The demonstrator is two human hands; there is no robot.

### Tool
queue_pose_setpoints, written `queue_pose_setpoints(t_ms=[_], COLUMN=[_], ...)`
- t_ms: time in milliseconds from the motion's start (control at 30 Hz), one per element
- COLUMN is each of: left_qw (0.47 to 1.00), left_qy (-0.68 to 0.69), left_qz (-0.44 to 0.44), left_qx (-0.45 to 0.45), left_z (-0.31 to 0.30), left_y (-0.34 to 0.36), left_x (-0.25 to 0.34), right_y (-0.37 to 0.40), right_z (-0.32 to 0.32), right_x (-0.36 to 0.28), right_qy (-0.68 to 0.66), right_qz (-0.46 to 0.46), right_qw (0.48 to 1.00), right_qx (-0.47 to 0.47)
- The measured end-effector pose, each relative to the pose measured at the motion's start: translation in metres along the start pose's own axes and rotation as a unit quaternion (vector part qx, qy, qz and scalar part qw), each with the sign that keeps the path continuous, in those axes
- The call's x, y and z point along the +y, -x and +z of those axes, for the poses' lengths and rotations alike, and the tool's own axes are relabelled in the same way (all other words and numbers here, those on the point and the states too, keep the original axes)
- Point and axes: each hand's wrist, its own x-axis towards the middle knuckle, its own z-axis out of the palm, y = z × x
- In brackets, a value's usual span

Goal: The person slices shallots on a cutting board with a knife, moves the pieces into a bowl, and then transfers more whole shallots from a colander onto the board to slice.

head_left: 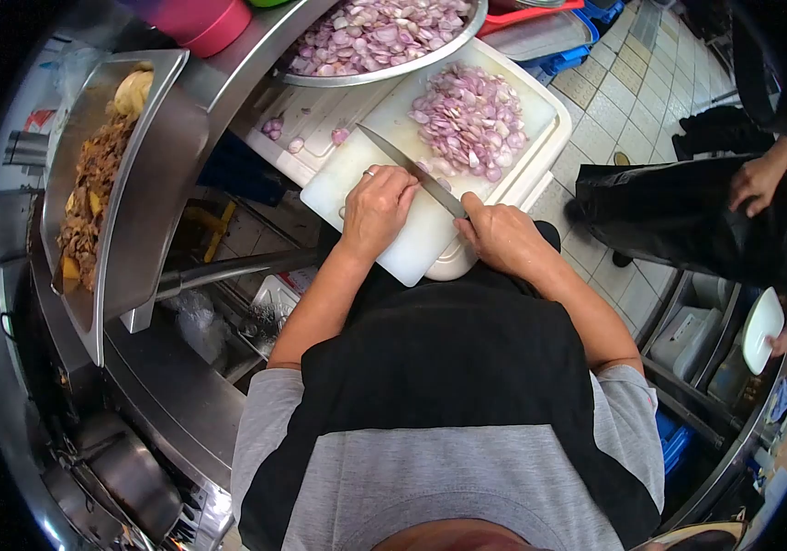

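Observation:
A large knife lies slantwise over the white cutting board, its tip toward the upper left. My right hand is wrapped round its handle at the board's right edge. Closed fingers of my left hand, with a ring on one, press down on the board beside the blade; whatever they hold is hidden. Beyond the blade is a pile of sliced shallots. A few whole shallots lie left of the knife tip on the pale lid under the board.
A metal bowl of sliced shallots stands beyond the board. At the left is a steel tray of cooked food. A co-worker in a black apron stands at the right; another person's hand holds a white plate.

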Motion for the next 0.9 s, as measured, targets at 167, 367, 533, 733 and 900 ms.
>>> queue_pose_setpoints(t_ms=[167, 367, 533, 733, 900], left_qw=[0.997, 0.991, 0.978, 0.981, 0.952], left_qy=[-0.015, -0.087, -0.077, -0.010, 0.121], left_qz=[-0.024, -0.095, -0.172, -0.193, -0.121], left_qx=[0.075, 0.034, -0.087, 0.027, -0.253], left_z=[-0.017, -0.034, -0.036, -0.039, -0.040], left_y=[-0.013, -0.030, -0.041, -0.041, -0.028], left_x=[-0.026, -0.083, -0.088, -0.067, -0.023], right_y=[-0.012, 0.007, 0.005, -0.008, -0.007], right_z=[-0.009, -0.014, -0.009, -0.010, -0.006], right_x=[0.010, 0.003, 0.012, 0.038, 0.028], right_qy=[-0.011, -0.005, -0.041, -0.043, 0.000], right_qz=[0.040, 0.015, -0.001, 0.065, 0.062], right_qw=[0.999, 1.000, 0.999, 0.997, 0.998], right_qx=[0.025, 0.012, -0.034, 0.006, 0.021])
